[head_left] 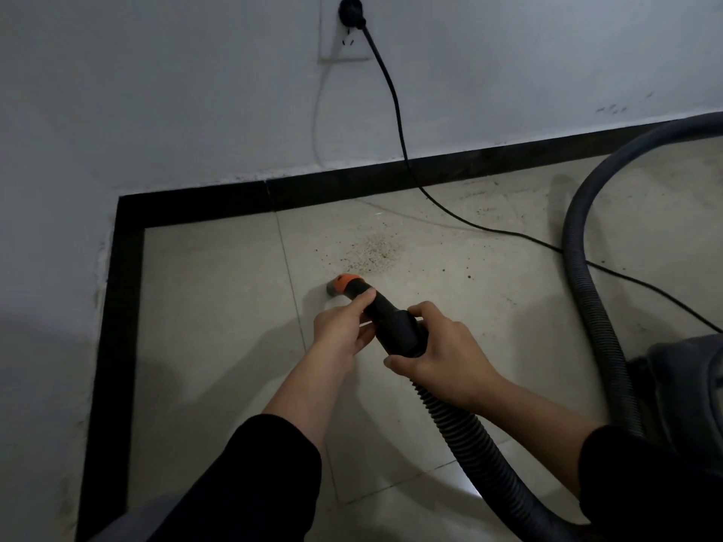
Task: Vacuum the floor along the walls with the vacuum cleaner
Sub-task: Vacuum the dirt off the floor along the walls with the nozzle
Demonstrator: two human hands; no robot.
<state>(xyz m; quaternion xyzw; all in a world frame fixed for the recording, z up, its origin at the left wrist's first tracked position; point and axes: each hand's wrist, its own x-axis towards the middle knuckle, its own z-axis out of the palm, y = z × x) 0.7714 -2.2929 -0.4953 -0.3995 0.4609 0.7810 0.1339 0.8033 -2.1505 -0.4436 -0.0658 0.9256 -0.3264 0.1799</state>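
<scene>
A black vacuum nozzle (385,312) with an orange tip (344,284) points down at the pale tiled floor (219,307), just short of a patch of brown crumbs (371,254). My left hand (342,324) grips the nozzle near its front. My right hand (442,354) holds its rear end where the ribbed grey hose (469,432) joins. The hose loops up and round to the right (579,244) toward the vacuum body (688,385) at the right edge.
White walls meet in a corner at the left, edged by a black skirting board (352,187). A black power cord (395,111) runs from a wall socket (346,29) down across the floor to the right. More specks lie near the skirting.
</scene>
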